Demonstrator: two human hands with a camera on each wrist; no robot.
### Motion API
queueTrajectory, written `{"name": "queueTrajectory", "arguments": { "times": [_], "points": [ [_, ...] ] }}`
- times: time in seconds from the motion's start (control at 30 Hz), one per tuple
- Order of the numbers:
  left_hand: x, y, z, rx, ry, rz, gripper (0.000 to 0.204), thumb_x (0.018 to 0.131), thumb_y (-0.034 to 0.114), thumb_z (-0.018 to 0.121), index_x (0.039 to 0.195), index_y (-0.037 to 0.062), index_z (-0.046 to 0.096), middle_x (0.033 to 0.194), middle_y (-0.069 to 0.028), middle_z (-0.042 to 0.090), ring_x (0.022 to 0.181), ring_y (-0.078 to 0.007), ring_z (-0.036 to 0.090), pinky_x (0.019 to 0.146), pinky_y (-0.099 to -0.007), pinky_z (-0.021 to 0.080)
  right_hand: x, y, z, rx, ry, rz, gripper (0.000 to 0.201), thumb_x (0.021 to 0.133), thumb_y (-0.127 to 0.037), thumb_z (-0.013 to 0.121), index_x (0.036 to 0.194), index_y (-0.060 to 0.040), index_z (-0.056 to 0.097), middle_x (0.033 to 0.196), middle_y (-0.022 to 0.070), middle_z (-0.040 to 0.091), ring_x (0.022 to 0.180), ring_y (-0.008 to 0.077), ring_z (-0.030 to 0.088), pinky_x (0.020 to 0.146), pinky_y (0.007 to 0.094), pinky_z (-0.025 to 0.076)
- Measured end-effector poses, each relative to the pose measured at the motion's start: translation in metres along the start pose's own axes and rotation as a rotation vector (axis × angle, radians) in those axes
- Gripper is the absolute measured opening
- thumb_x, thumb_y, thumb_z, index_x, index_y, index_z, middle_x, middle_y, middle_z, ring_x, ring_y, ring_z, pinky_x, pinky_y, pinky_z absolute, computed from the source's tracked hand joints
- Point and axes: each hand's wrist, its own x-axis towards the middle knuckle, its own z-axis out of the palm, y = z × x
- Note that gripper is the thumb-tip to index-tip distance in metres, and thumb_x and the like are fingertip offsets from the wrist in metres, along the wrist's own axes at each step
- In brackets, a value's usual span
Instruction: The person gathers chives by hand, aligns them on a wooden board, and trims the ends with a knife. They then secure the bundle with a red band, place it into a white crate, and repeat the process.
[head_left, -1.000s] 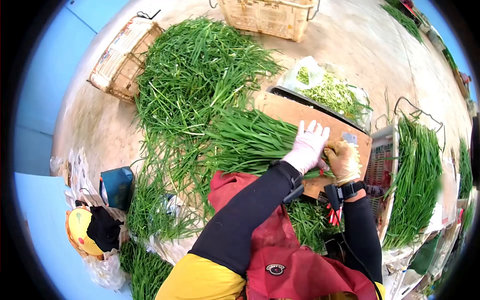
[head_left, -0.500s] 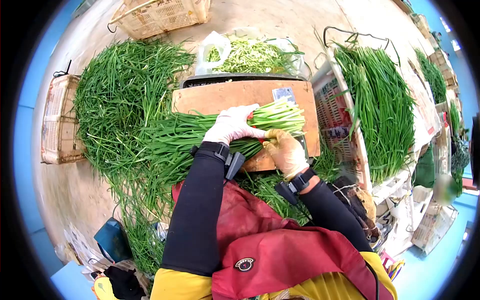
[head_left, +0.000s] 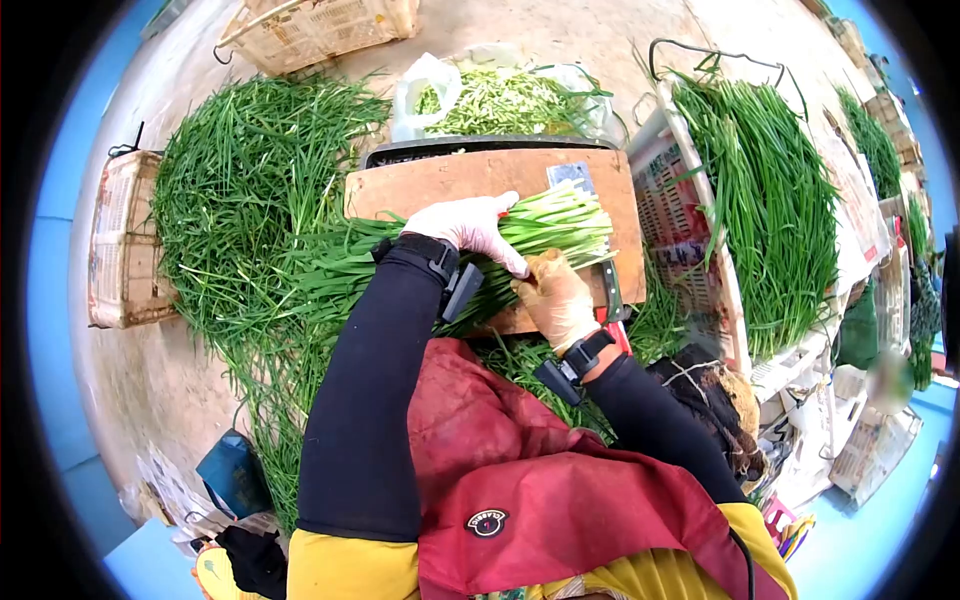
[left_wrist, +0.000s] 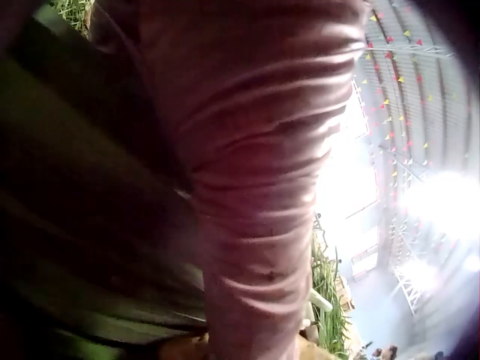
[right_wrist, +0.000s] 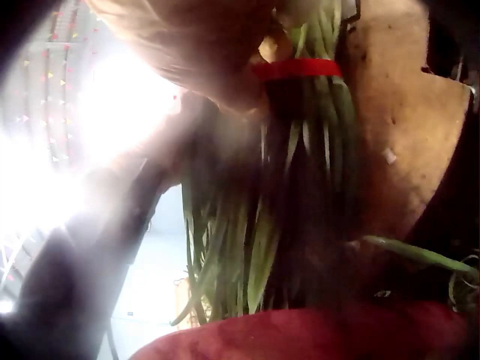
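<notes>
The left hand [head_left: 460,225], in a pale glove, grips a bunch of long green stalks [head_left: 560,218] lying across a wooden board [head_left: 420,185], thumb toward the near side. Cut pale ends point right. A red band [right_wrist: 300,69] crosses the bunch in the right wrist view. Against the bunch's near side, close to the left thumb, the right hand [head_left: 558,300] in a yellowish glove has curled fingers pinching the band. A dark-handled knife [head_left: 610,285] lies at the board's right side. The left glove [left_wrist: 255,172] fills much of the left wrist view.
A loose heap of green stalks [head_left: 240,190] spreads left of the board. Behind stands a plastic bag of pale cuttings [head_left: 505,100]. On the right is a crate [head_left: 685,220] topped with long stalks [head_left: 765,210]. Other crates [head_left: 325,35] stand farther back.
The head view has turned, bringing the board to the middle. The right hand has shifted slightly left and up along the bunch, and the knife handle now shows beside it.
</notes>
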Motion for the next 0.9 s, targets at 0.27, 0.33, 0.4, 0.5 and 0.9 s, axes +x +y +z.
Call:
{"name": "queueTrajectory", "arguments": {
  "times": [0.27,0.33,0.4,0.5,0.9],
  "points": [
    [-0.003,0.008,-0.002,0.046,0.047,-0.073,0.126,0.053,0.043,0.091,0.148,-0.0036,0.023,0.144,-0.0215,0.044,0.131,-0.0275,0.045,0.107,-0.0330,0.037,-0.007,0.021,-0.003,0.217,-0.085,-0.098,0.012,0.083,-0.010,0.063,0.094,-0.0099,0.069,0.087,0.0107,0.060,0.086,0.0305,0.060,0.076,0.0383,0.050],
    [-0.007,0.015,0.000,0.071,0.035,-0.089,0.117,0.060,0.033,0.091,0.148,-0.0043,0.024,0.140,-0.0208,0.049,0.125,-0.0250,0.051,0.104,-0.0312,0.039,-0.006,0.014,-0.014,0.219,-0.168,-0.104,0.014,0.084,-0.010,0.063,0.096,-0.0106,0.070,0.089,0.0105,0.061,0.086,0.0310,0.061,0.078,0.0384,0.050],
    [-0.006,0.019,0.002,0.128,0.055,-0.110,0.110,0.060,0.029,0.090,0.146,-0.0037,0.029,0.133,-0.0207,0.055,0.119,-0.0274,0.055,0.100,-0.0321,0.042,0.005,0.007,-0.021,0.206,-0.140,-0.115,0.012,0.084,-0.011,0.063,0.094,-0.0115,0.070,0.087,0.0098,0.061,0.084,0.0311,0.061,0.075,0.0391,0.050],
    [0.004,0.005,0.014,0.308,0.124,-0.076,0.093,0.060,0.026,0.089,0.136,-0.0017,0.043,0.119,-0.0194,0.063,0.109,-0.0313,0.060,0.091,-0.0351,0.047,0.028,-0.001,-0.023,0.135,-0.051,-0.187,0.008,0.083,-0.015,0.065,0.090,-0.0131,0.069,0.082,0.0089,0.060,0.081,0.0309,0.061,0.070,0.0405,0.049],
    [-0.002,0.016,0.040,0.338,0.361,-0.146,0.066,0.059,0.047,0.082,0.112,0.0142,0.062,0.108,-0.0134,0.066,0.104,-0.0340,0.062,0.088,-0.0421,0.049,0.049,0.015,0.014,0.377,0.004,-0.020,0.017,0.078,-0.006,0.069,0.096,-0.0067,0.068,0.087,0.0111,0.065,0.085,0.0298,0.063,0.078,0.0367,0.050]
  ]
}}
